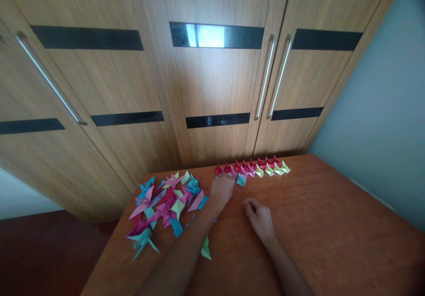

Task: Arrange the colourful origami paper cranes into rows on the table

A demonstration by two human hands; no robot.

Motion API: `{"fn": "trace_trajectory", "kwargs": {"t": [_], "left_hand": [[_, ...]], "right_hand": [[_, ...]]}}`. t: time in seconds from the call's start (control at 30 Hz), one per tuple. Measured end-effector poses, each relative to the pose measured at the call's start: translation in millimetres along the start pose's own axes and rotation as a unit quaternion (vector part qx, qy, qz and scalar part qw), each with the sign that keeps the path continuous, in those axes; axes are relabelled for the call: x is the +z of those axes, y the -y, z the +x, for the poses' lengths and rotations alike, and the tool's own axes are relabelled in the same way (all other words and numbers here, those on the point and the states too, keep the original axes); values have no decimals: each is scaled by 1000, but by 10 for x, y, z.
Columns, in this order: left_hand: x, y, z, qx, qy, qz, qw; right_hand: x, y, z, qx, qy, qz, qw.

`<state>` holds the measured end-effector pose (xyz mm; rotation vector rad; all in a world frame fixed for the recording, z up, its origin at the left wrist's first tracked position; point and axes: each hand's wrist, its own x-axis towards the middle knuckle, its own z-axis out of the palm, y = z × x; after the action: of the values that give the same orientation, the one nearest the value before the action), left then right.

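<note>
My left hand (222,189) reaches fwd to the left end of the row of folded paper pieces (254,168) at the worktop's (325,225) far edge; fingers curled at a teal piece (241,180), can't tell if I'm gripping it. My right hand (259,217) rests on the worktop, loosely curled, holding nothing visible. Loose pile of pink, teal & green pieces (164,203) lies left of my arm; one green piece (206,248) sits apart, just beside the forearm. Wardrobe doors (212,88) stand behind.

The left hand (222,189) reaches far forward, arm straight, fingers curled down (tips hidden). The right hand (259,217) rests nearer, loosely curled, knuckles up.
</note>
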<state>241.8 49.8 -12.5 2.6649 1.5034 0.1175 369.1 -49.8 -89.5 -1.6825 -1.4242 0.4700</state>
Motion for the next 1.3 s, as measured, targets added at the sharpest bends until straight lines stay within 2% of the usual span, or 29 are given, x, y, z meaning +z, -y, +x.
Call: {"fn": "trace_trajectory", "kwargs": {"t": [0.13,0.33,0.43,0.67,1.3], "left_hand": [[-34,64,-94,-17,-14,-3,1000],[-125,399,-301,-64,-35,1,997],[-126,476,-336,-69,-25,-2,997],[-12,397,-213,-76,3,-10,997],[31,418,-138,-58,0,-14,998]], "right_hand": [[3,-9,7,3,-4,-1,1000],[-16,-82,142,42,6,-31,999],[-16,-78,264,64,10,-89,994],[25,63,473,106,33,-215,970],[96,85,611,72,44,-245,966]]}}
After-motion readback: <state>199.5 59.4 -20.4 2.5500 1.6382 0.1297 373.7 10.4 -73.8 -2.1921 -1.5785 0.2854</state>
